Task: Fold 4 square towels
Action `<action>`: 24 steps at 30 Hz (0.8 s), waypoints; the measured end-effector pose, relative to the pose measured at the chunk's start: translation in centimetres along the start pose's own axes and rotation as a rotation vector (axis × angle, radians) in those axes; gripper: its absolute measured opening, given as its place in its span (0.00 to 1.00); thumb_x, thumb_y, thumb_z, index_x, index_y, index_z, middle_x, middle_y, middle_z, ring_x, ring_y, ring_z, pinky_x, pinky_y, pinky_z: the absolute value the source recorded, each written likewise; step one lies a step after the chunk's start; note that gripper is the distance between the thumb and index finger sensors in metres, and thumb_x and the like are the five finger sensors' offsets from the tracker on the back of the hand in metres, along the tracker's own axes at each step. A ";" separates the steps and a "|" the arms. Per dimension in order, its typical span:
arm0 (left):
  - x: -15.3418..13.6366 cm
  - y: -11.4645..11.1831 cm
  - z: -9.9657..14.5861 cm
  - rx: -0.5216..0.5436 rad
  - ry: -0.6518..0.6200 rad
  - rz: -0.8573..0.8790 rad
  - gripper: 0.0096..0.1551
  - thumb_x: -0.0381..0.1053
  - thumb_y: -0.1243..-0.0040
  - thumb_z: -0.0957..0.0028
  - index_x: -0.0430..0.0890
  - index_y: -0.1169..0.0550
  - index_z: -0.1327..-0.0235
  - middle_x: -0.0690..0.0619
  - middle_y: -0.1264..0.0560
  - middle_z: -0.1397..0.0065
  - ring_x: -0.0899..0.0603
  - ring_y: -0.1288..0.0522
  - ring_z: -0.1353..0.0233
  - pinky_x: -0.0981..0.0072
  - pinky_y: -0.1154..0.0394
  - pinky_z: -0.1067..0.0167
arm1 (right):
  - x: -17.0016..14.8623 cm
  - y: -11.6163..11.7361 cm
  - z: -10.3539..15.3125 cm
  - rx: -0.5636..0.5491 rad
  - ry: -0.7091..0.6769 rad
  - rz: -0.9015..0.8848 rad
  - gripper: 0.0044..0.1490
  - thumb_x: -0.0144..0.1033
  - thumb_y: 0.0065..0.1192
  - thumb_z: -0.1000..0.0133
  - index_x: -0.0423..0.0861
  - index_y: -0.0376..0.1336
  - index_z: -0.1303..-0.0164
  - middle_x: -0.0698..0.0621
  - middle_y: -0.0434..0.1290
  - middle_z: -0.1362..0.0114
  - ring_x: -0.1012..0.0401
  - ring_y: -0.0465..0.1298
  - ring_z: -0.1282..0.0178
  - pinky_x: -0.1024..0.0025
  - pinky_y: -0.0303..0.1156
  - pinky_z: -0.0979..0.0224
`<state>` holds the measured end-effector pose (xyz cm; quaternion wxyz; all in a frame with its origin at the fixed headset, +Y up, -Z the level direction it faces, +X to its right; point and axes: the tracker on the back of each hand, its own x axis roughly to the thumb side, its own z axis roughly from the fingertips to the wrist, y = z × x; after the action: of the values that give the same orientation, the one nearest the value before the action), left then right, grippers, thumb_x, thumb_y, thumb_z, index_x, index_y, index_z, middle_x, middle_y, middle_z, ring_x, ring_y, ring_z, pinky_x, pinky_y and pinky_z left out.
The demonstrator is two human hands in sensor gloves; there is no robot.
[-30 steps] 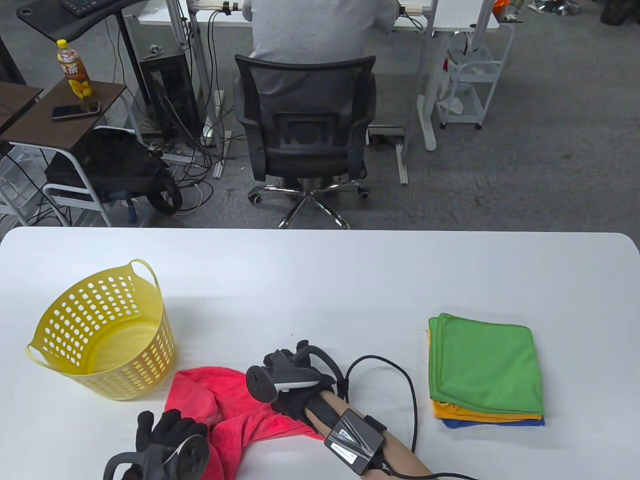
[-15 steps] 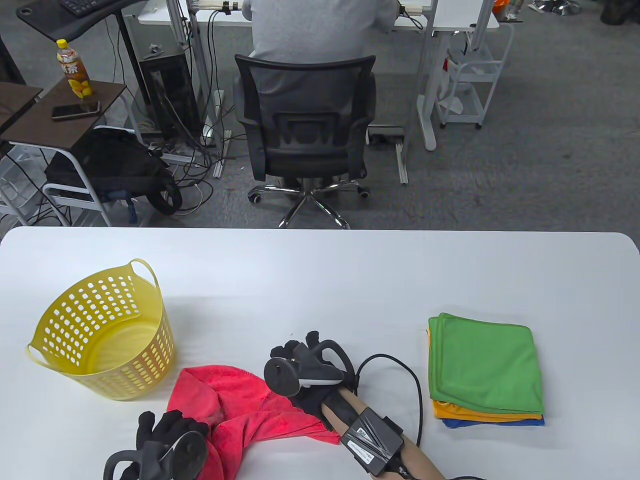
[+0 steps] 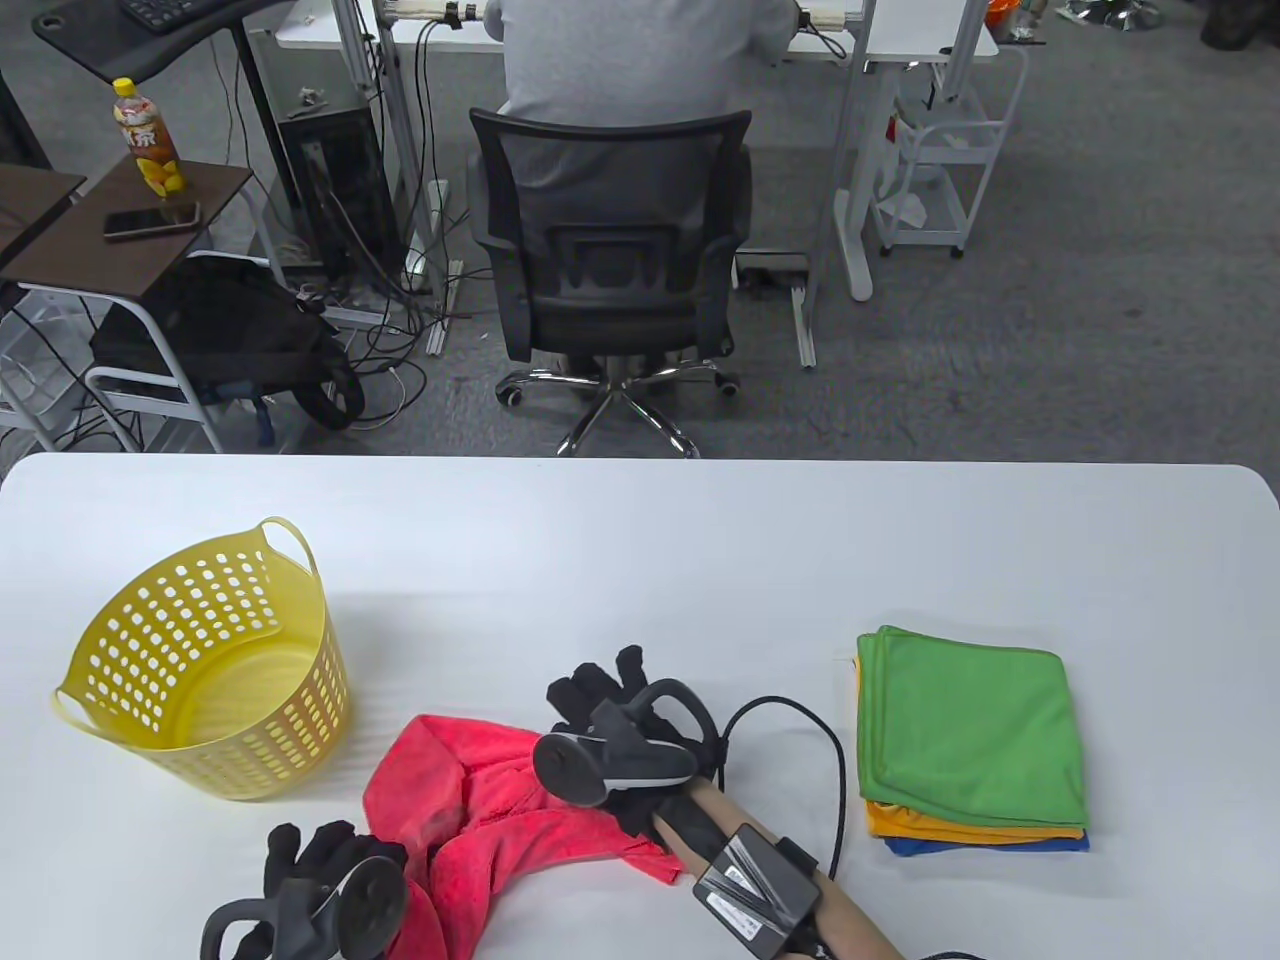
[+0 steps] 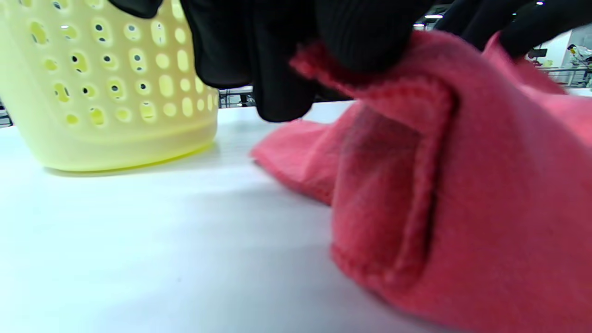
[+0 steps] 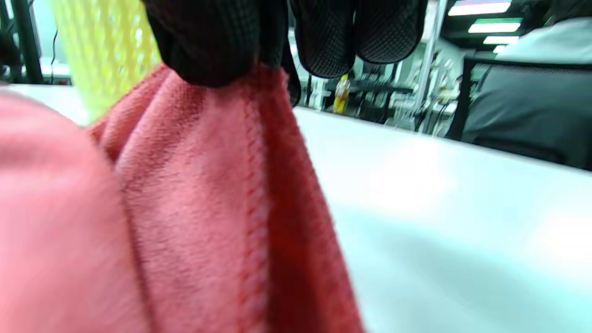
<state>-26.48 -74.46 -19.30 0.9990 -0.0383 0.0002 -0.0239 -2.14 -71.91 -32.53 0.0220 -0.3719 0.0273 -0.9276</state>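
Note:
A crumpled red towel point(image 3: 490, 810) lies near the table's front edge between my hands. My left hand point(image 3: 320, 870) pinches its near left edge; the left wrist view shows the fingers point(image 4: 360, 32) gripping a folded hem of the towel point(image 4: 439, 185). My right hand point(image 3: 600, 700) pinches the towel's right side; the right wrist view shows the fingers point(image 5: 217, 41) clamped on its stitched edge point(image 5: 222, 222), lifted off the table. A stack of folded towels lies at the right, green point(image 3: 970, 725) on top, orange point(image 3: 960, 828) and blue point(image 3: 985, 848) below.
A yellow perforated basket point(image 3: 205, 665) stands at the left of the white table point(image 3: 640, 560), close to the red towel. It also shows in the left wrist view point(image 4: 106, 88). A black cable point(image 3: 835, 780) loops from my right forearm near the stack.
My right hand has moved right and a little away from me, pulling the towel's right side with it. The towel's far left corner slid right, away from the basket. My left hand barely moved.

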 end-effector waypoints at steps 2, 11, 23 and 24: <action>-0.4 0.3 0.0 0.021 0.029 0.008 0.22 0.55 0.40 0.47 0.60 0.20 0.40 0.58 0.19 0.30 0.44 0.27 0.19 0.38 0.42 0.17 | -2.3 -2.5 2.2 -0.057 0.058 -0.024 0.25 0.40 0.65 0.48 0.45 0.76 0.43 0.38 0.67 0.18 0.37 0.63 0.20 0.22 0.47 0.28; -1.9 4.0 0.1 0.126 0.168 0.042 0.22 0.54 0.41 0.46 0.58 0.19 0.39 0.56 0.19 0.29 0.43 0.27 0.19 0.37 0.43 0.16 | -12.8 -12.5 15.5 -0.423 0.277 -0.425 0.25 0.36 0.67 0.46 0.39 0.77 0.44 0.34 0.67 0.18 0.35 0.63 0.21 0.20 0.46 0.29; -2.3 21.5 3.6 0.457 0.049 0.290 0.21 0.55 0.39 0.46 0.58 0.17 0.40 0.56 0.17 0.31 0.43 0.26 0.19 0.36 0.43 0.16 | -13.6 -20.1 27.2 -0.729 0.210 -0.678 0.26 0.33 0.66 0.45 0.35 0.76 0.42 0.35 0.68 0.19 0.35 0.64 0.22 0.20 0.48 0.29; -2.3 22.7 3.6 0.472 0.045 0.293 0.21 0.55 0.39 0.46 0.58 0.17 0.40 0.56 0.17 0.31 0.43 0.26 0.19 0.36 0.43 0.16 | -13.8 -20.3 27.3 -0.734 0.222 -0.696 0.26 0.33 0.66 0.45 0.34 0.76 0.41 0.35 0.68 0.19 0.35 0.64 0.22 0.20 0.48 0.29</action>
<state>-27.65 -51.47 -17.40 0.9728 0.1967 0.0224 0.1205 26.28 -51.73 -20.92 -0.4229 -0.2414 0.2280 -0.8432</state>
